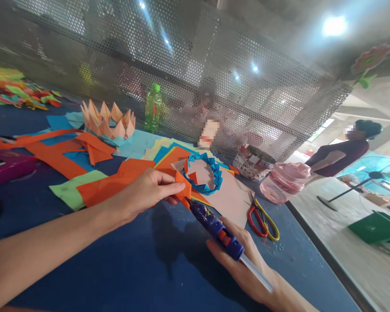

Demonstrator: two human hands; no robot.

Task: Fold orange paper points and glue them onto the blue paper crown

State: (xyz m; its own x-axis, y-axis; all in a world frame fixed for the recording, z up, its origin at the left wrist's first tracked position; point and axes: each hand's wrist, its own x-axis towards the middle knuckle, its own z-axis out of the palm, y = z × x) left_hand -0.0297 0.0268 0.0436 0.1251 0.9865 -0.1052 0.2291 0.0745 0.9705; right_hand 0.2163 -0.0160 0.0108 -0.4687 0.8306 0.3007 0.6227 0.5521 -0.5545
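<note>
Perforated metal sheeting [234, 56] rises behind a dark blue tabletop [117, 268], and a person [208, 104] sits blurred beyond it. Another person [341, 147] stands off to the right near a pedestal fan [367, 173] and a green bin [377, 227].

From the head view, the left hand [146, 190] pinches a folded orange paper piece [182, 188] between thumb and fingertips, its fingers curled and firmly grasping. The right hand [237, 260] sits just below, its fingers closed around a blue hot glue gun [216, 229], though the gun partly hides the grip. The gun's nozzle points up toward the orange paper and nearly touches it. A clear glue stick [256, 273] protrudes from the gun's rear.

Ahead, a pointed orange and peach paper crown [108, 123] stands fully formed. A ring of folded blue paper [208, 173] lies flat on a pale pink sheet [227, 199], seemingly complete or nearly so. Loose orange paper strips [55, 151] and a green paper sheet [73, 188] remain unassembled, while a heap of colourful paper cutouts [16, 86] sits far left. Red-and-yellow-handled scissors [261, 221] lie near a woven basket [253, 162] and a pink plastic jar [281, 182].
</note>
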